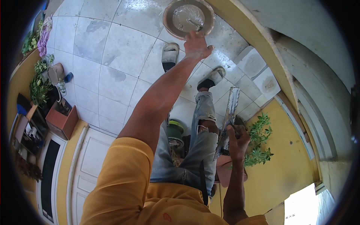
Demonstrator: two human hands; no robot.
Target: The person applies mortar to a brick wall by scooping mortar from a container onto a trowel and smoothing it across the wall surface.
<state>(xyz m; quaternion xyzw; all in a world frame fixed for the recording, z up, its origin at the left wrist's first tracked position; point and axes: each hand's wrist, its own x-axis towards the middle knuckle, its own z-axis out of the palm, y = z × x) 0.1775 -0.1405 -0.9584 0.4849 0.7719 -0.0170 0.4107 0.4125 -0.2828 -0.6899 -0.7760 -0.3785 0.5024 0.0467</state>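
Observation:
My left hand (197,47) reaches out over the near rim of a round basin (167,26), its fingers stretched and thumb spread, holding nothing that I can see. Wet greyish mix (183,17) covers the basin's bottom. Within it lies a small tool with a bent metal handle (196,25), just beyond my fingertips. Lower down, by my right leg, my right hand (238,140) is closed round the grip of a long plastering trowel (231,105). The trowel's blade stands nearly upright and is smeared with grey mix; its grip is mostly hidden by my fingers.
My sandalled feet, in grey slides (170,54), stand on smeared floor tiles (120,56). A green bucket (175,131) sits behind my legs. A leafy plant (258,146) grows by the yellow wall at right. Left are a reddish-brown box (63,120) and a white door (90,161).

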